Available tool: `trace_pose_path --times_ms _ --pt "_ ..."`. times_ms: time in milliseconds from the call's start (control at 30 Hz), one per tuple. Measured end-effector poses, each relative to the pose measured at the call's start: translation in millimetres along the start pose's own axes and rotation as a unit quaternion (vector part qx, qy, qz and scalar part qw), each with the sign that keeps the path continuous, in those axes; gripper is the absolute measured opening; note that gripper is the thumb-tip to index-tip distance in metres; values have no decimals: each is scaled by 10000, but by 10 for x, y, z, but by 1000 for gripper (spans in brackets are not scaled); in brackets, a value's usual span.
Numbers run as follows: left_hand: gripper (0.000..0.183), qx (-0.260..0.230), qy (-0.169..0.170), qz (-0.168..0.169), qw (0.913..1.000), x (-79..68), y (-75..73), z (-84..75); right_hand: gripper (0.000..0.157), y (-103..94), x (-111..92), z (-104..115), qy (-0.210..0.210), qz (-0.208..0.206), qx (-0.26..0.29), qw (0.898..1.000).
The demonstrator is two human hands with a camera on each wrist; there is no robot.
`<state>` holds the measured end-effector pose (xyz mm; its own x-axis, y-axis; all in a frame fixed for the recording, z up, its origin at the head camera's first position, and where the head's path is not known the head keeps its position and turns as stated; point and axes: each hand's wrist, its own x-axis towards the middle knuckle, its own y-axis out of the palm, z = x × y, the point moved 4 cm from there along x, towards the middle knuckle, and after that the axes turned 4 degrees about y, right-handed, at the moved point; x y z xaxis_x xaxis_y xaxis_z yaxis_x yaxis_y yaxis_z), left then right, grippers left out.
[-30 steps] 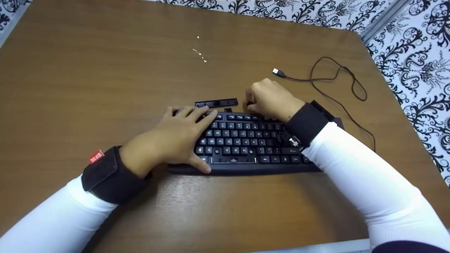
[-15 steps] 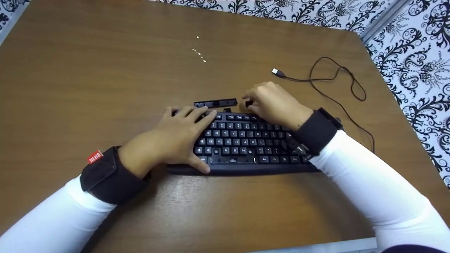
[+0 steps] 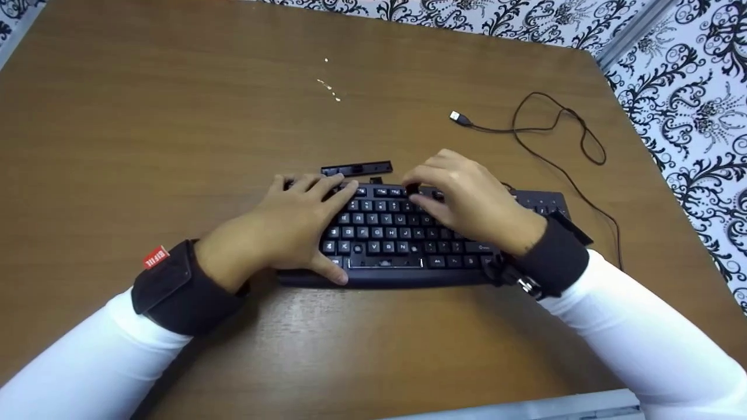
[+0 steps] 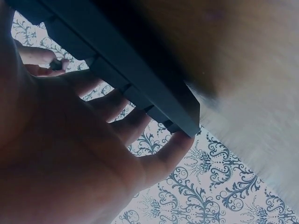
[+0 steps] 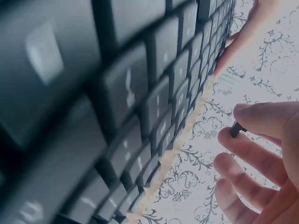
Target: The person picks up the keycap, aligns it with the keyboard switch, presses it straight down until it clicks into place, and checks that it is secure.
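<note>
Both hands are at the keyboard (image 3: 391, 232), and from where I stand they have different jobs. The left hand (image 3: 292, 221) is spread wide over the left end, grasping nothing, its thumb at the near edge and its fingertips reaching to the far edge. The right hand (image 3: 467, 192) pinches 1 small black piece (image 5: 237, 129) between thumb and forefinger; its other 3 fingers are loosely bent and hold nothing. That piece hangs around the far row of keys; how high above them, I cannot tell.

The keyboard lies on the wooden surface (image 3: 175, 116), and its lower rows have bare spots: 1 round socket (image 3: 358, 248) to the left, another socket (image 3: 414, 248) to the right, and 1 long gap (image 3: 385, 263) below. A long black bar (image 3: 357, 169) lies beyond the far edge, with a small dark part (image 3: 376, 180) just beside the keyboard.

As I judge it, handling so small a piece well calls for a light pinch at its sides, its underside left free and facing down. Check its angle before any pressure, then press straight, never aslant, with the left hand bearing down evenly so the keyboard cannot slide.
</note>
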<state>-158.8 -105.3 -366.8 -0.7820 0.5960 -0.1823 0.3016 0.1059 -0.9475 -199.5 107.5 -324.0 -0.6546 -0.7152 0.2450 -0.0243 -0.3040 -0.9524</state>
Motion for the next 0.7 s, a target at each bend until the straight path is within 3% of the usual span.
trace_pose_path --times_ms 533,700 --pt "135 91 33 -21 10000 7 -14 -2 20 102 -172 -22 180 476 590 9970" --pt "135 74 50 -39 10000 3 -10 2 20 135 -205 -48 239 549 1027 9929"
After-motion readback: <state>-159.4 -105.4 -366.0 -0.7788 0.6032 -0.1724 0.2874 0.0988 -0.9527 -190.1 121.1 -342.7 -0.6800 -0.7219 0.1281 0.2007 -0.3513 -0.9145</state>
